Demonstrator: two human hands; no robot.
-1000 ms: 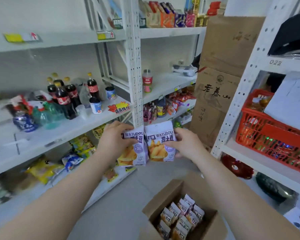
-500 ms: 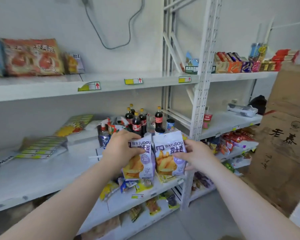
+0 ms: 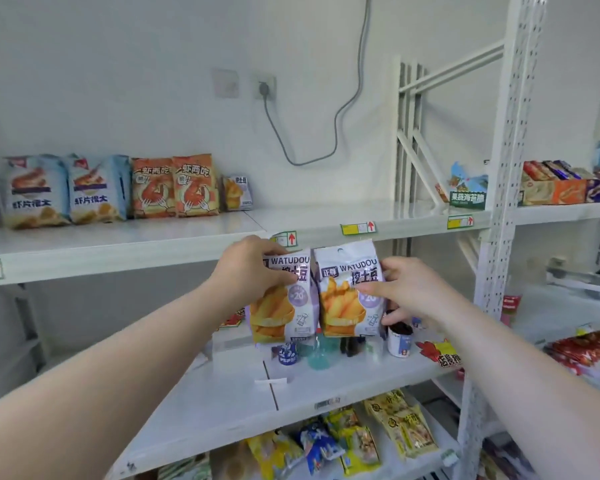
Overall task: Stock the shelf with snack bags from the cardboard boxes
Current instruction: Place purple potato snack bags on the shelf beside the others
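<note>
Two purple and white snack bags with the word WATUDOU are held upright in the air, side by side and touching, just in front of the front edge of the upper shelf [image 3: 118, 247]. The left hand [image 3: 253, 268] grasps the left bag [image 3: 281, 306] at its top, with the fingers curled over the front. The right hand [image 3: 409, 292] grasps the right bag [image 3: 347, 296] by its right side, the thumb on the front.

Far on the upper shelf, to the left, stand two blue bags [image 3: 66, 192], two orange bags [image 3: 174, 185] and one small yellow bag [image 3: 236, 192], all close to the wall. Labels with red arrows [image 3: 357, 227] are on the shelf edge. Under the held bags, on the middle shelf [image 3: 222, 400], stands a blue can [image 3: 287, 355]. The lowest shelf holds yellow and blue packets [image 3: 361, 438]. A grey cable [image 3: 340, 109] hangs on the wall, and a white post [image 3: 499, 202] stands at the right.
</note>
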